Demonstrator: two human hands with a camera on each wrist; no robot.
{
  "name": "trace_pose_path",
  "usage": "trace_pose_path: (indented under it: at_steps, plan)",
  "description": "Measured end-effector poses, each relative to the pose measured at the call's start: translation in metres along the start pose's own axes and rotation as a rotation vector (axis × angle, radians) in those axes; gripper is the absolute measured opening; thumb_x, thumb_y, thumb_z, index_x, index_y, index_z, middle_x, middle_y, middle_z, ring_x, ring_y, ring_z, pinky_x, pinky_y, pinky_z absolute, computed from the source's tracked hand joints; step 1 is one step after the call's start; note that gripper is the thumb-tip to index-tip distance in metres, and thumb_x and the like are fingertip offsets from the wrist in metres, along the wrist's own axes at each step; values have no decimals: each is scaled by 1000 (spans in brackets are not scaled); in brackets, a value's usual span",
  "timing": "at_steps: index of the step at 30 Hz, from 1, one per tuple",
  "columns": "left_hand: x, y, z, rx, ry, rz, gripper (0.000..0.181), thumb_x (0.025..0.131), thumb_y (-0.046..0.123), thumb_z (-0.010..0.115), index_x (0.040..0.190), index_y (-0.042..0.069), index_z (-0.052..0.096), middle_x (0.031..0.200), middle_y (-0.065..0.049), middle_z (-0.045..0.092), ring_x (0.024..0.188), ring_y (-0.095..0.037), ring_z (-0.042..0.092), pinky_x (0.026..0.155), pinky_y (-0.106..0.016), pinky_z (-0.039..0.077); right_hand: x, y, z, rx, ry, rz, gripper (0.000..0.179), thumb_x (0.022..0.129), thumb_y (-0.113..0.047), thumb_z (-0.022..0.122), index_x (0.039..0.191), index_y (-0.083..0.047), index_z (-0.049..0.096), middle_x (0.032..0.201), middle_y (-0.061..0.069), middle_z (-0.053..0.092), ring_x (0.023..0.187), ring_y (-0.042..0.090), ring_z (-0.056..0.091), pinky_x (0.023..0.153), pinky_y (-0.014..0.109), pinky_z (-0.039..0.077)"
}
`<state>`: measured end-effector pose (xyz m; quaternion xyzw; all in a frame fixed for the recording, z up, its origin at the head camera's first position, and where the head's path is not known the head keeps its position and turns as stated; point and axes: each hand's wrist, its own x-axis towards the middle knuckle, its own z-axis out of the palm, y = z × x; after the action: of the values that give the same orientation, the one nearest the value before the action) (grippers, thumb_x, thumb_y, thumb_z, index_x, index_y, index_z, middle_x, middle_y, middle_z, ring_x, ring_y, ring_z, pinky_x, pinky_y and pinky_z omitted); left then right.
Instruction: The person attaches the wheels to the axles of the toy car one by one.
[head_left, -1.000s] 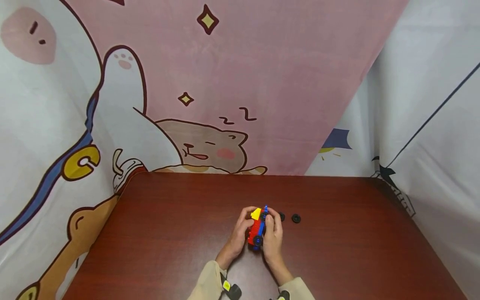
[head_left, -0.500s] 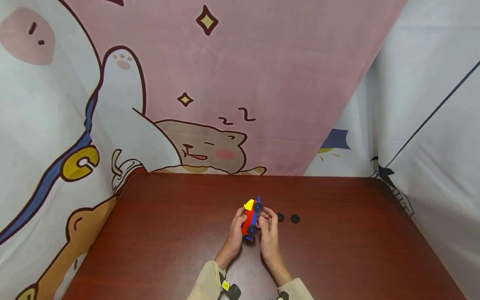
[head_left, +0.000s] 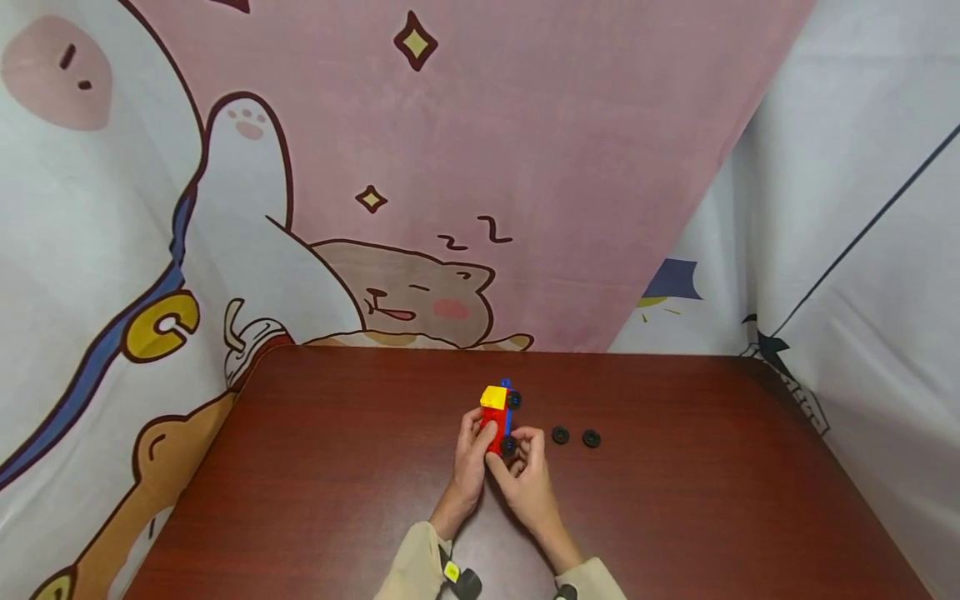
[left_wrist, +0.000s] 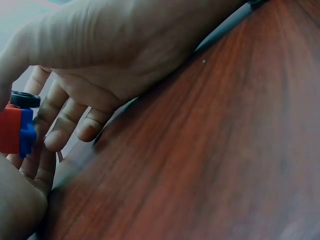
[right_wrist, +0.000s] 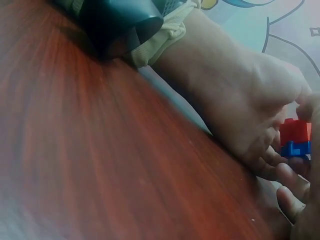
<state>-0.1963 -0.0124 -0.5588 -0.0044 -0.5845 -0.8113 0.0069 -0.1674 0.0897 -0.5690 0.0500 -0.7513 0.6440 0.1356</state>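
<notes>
A small toy car (head_left: 494, 419) is up between the hands, with a red body, a yellow top piece at its far end, a blue base and black wheels. My left hand (head_left: 469, 468) grips its left side, thumb lying over the red body. The right hand (head_left: 529, 485) has its thumb at the car's near end and its fingers curled beside the near wheel (head_left: 507, 446). Part of the red and blue toy car (left_wrist: 12, 131) shows in the left wrist view. Fingers partly cover the car (right_wrist: 296, 132) in the right wrist view.
Two loose black toy wheels (head_left: 560, 435) lie to the right of the hands on the brown wooden table (head_left: 712, 483). Cartoon-printed cloth (head_left: 570, 167) hangs behind the table and along its sides. Dark devices (head_left: 468, 583) are strapped at both wrists.
The toy car has moved away from the body and slightly left, turning so its yellow top and red body show more. The right hand has shifted its thumb to the car's near end.
</notes>
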Motion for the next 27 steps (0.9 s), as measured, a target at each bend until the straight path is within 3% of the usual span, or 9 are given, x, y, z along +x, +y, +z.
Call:
trace_pose_path:
  at_steps: [4, 10, 16, 21, 27]
  plan:
    - [0, -1, 1, 8, -8, 6, 42, 97, 10, 59, 133, -3, 42, 111, -5, 58, 98, -9, 57, 86, -19, 46, -1, -5, 1, -54, 19, -2, 50, 83, -4, 77, 121, -4, 44, 95, 8, 66, 63, 6, 48, 54, 19, 43]
    - [0, -1, -1, 17, -66, 24, 43, 98, 11, 58, 134, -6, 41, 103, -3, 58, 92, -8, 58, 83, -18, 46, 1, -7, 2, 131, 67, 50, 43, 90, 0, 69, 120, 7, 39, 98, 13, 63, 77, 6, 56, 63, 17, 44]
    - [-1, 0, -1, 118, -119, 9, 30, 100, 12, 55, 122, -8, 57, 96, 2, 62, 86, -5, 58, 80, -19, 46, 1, 0, 1, 226, 95, -21, 41, 90, 8, 64, 118, 12, 34, 103, 9, 61, 91, 2, 62, 74, 17, 51]
    - [1, -4, -2, 162, -89, 12, 22, 99, 10, 58, 112, -7, 65, 89, 6, 62, 80, -4, 57, 76, -20, 46, 0, -2, -1, 192, 78, 12, 39, 93, 4, 62, 120, 8, 35, 105, 10, 57, 88, 5, 59, 74, 17, 48]
    - [1, -3, 0, 80, -20, 23, 25, 97, 6, 62, 116, -9, 57, 91, 3, 61, 76, -6, 60, 68, -23, 51, 1, -6, -2, 110, 108, 80, 36, 96, -3, 60, 127, 5, 42, 118, 19, 52, 86, 16, 55, 74, 19, 47]
